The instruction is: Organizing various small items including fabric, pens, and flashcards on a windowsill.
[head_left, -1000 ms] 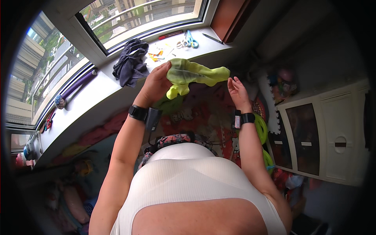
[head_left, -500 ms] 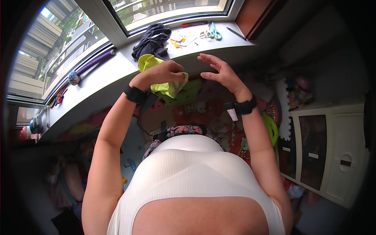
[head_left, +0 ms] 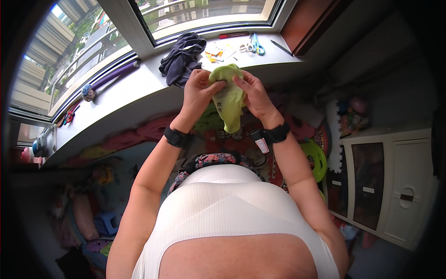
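The yellow-green cloth (head_left: 228, 100) was held up in the air between both hands, in front of the person's chest and just before the edge of the white windowsill (head_left: 139, 100). It looked like a small garment of soft fabric, bunched at the top and hanging down in a narrow strip; a small label with print showed on its lower part. The left hand (head_left: 199, 88) was closed on the upper left part of the cloth, with the fingers curled over the fabric. The right hand (head_left: 253, 90) gripped the upper right part, its thumb pressed on the front of the cloth. The two hands were near each other, with only the bunched top of the cloth between them. Each wrist carried a black band (head_left: 176, 137), and a small tag hung from the right one.

On the windowsill behind the hands lay a dark blue garment (head_left: 182, 58) in a loose heap, just beside the left hand in the picture. Further right on the sill were scissors with blue handles (head_left: 253, 46), some small scraps of paper (head_left: 216, 53) and a red pen (head_left: 233, 35). A white cabinet (head_left: 390, 186) stood at the person's right side, and a bright green round thing (head_left: 316, 160) lay low beside it.
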Tool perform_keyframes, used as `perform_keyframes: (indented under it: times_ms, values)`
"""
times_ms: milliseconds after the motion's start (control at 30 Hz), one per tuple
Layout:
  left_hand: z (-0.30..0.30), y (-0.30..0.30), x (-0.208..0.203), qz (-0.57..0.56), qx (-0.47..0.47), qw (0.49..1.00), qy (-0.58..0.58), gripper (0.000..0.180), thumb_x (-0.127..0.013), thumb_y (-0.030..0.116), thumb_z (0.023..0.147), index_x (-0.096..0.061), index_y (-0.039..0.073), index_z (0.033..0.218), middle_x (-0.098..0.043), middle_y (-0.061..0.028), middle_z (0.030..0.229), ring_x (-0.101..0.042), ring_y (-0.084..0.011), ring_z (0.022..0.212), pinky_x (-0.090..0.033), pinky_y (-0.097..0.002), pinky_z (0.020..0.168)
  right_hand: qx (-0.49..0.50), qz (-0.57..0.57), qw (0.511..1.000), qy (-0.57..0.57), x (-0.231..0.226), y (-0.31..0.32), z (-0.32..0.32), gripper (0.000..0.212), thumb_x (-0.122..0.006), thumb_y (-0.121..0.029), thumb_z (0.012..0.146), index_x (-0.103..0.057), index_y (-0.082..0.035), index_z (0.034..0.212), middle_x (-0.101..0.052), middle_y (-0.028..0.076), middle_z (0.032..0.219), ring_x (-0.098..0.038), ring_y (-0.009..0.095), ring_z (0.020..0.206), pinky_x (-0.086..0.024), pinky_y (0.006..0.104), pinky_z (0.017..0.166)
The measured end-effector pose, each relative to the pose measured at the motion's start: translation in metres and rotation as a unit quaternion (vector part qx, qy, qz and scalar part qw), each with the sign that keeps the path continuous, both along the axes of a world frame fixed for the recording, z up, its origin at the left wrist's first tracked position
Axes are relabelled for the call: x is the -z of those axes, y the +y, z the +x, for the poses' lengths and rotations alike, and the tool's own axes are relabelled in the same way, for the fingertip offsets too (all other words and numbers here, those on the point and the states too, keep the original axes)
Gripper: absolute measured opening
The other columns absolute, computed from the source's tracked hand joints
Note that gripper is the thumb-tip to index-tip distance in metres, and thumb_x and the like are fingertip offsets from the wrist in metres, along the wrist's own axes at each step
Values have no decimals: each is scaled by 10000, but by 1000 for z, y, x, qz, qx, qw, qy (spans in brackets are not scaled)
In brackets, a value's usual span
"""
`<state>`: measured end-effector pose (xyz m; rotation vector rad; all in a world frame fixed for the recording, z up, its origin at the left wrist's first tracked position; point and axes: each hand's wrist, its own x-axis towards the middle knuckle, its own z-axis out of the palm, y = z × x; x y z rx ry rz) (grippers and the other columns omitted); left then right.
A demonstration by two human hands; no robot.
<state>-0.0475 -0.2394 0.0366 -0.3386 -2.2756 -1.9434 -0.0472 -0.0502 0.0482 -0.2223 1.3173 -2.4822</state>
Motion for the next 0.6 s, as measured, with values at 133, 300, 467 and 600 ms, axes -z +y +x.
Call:
perform_keyframes:
  times_ms: [133, 300, 467, 600]
  values:
    - [0, 7, -7, 148, 28, 988, -19, 166, -690, 124, 919, -580, 29, 998, -588, 29, 881, -522, -34, 803, -451, -213, 694, 61, -4, 998, -3, 18, 7, -10, 283, -611, -248, 978, -626, -20, 1146, -675, 40, 1029, -652, 102, 881, -540, 263, 775]
    - [17, -3, -39, 197, 118, 971, -67, 130, -598, 151, 987, -587, 28, 1027, -576, 47, 885, -516, -16, 832, -438, -191, 757, 138, -43, 989, -2, 16, 23, -18, 253, -526, -208, 1019, -616, -45, 1191, -677, 45, 1103, -648, 138, 988, -527, 300, 881]
    - [3, 11, -45, 63, 100, 993, 19, 187, -611, 160, 978, -620, 36, 1118, -592, 39, 927, -569, -45, 899, -463, -207, 829, 110, -40, 993, 23, 7, 17, -15, 246, -514, -181, 1021, -610, -44, 1202, -671, 46, 1118, -644, 143, 1015, -529, 305, 895]
    - [-12, 25, -38, 246, 90, 951, -166, 236, -651, 150, 943, -637, -2, 1123, -676, -28, 969, -653, -108, 843, -541, -255, 764, 79, -30, 994, 61, 5, -1, -11, 234, -546, -79, 986, -595, -15, 1205, -672, 41, 1067, -659, 126, 918, -551, 266, 802]
